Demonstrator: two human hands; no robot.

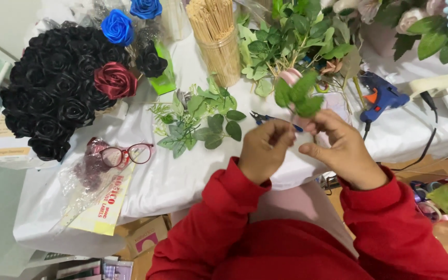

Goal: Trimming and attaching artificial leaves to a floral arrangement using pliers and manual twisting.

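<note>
Hands (left (264,150), right (340,150)) both pinched on leafy green sprig (299,93); blue pliers (261,118) just beyond

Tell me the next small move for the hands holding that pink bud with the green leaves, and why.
Probably press the green leaves tighter against the pink bud with the right hand while the left hand steadies the stem below. Both hands already pinch the piece together above the white cloth, and the leaves fan out loosely beside the bud.
</note>
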